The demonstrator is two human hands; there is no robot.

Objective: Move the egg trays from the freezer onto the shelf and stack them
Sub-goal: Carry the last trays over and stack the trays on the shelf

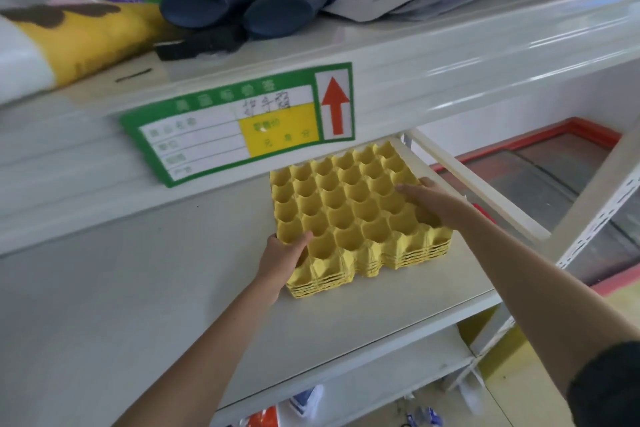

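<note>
A stack of several yellow egg trays (pixel 349 211) rests on the white shelf (pixel 166 281), near its right end. My left hand (pixel 282 256) grips the near left corner of the stack, thumb over the top tray. My right hand (pixel 429 201) lies on the top tray at its right side, fingers spread flat across the cups. The freezer (pixel 554 177) with a red rim and glass lid lies to the right, beyond the shelf's end.
An upper shelf (pixel 450 55) hangs low over the stack, bearing a green price label (pixel 242 125), dark rolls (pixel 242 3) and flat packets. A perforated white upright (pixel 602 215) stands at the right. Items sit on a lower shelf.
</note>
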